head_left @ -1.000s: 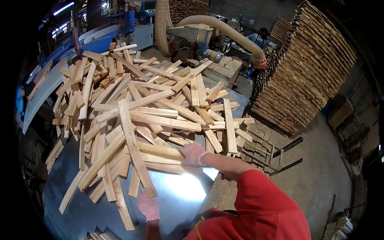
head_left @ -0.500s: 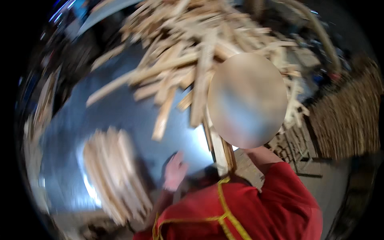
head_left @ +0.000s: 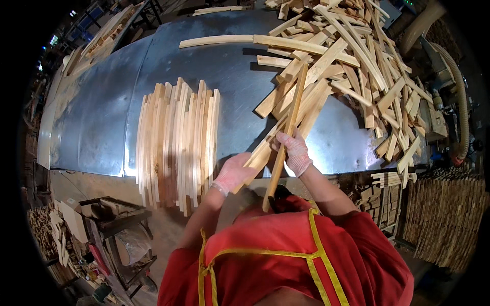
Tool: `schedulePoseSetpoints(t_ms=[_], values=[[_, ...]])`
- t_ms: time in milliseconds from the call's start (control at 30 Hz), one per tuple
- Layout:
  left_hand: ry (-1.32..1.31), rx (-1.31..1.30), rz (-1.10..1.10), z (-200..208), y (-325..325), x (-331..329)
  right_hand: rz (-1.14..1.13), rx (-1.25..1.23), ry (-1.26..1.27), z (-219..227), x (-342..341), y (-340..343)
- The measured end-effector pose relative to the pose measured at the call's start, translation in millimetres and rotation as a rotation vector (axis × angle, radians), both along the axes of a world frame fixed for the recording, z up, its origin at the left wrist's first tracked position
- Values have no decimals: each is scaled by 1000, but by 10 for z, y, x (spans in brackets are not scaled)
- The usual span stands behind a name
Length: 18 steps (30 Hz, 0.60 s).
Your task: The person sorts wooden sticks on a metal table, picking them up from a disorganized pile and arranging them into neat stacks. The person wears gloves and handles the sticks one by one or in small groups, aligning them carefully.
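My left hand (head_left: 234, 172), in a pale knit glove, is closed round the near end of a wooden plank (head_left: 262, 152) that slants away to the right. In my right hand (head_left: 295, 151), gloved alike, is a narrower wooden strip (head_left: 298, 100), held near its middle and crossing over the plank. Its near end comes close to my red apron (head_left: 265, 229). Both pieces reach toward the heap of loose wooden strips (head_left: 352, 56) on the right. Left of my hands lies a row of strips (head_left: 178, 137) set side by side, their near ends jutting past the table edge.
A grey metal-topped table (head_left: 97, 117) spreads before me. Stacked wood (head_left: 444, 219) stands at the right, beside a ribbed hose (head_left: 457, 97). A dark metal stand (head_left: 112, 229) is on the floor at the lower left.
The view has swung and sharpened from a blurred one. My left hand, earlier apart from the wood, now grips a plank. My right hand, hidden before, shows holding a strip.
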<state>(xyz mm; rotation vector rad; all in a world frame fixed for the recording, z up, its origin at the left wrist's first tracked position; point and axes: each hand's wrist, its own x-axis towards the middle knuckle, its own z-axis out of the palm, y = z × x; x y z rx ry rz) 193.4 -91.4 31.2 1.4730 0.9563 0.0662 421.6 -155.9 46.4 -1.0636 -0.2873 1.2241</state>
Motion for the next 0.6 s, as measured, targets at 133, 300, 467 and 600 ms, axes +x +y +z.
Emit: schedulePoseSetpoints(t_ms=[133,300,467,600], values=[[-66,24,228,390,-306,-348,-64,-255,-206,115,282,-123],[277,326,259,44,-623,-545,-16,-364,-583,-109,521,-86],[703,624,122,-159,-667,-100,35,-399,-716,-230,641,82],[703,653,216,25,-110,413,12,-314,-1991,2,2944,1124]])
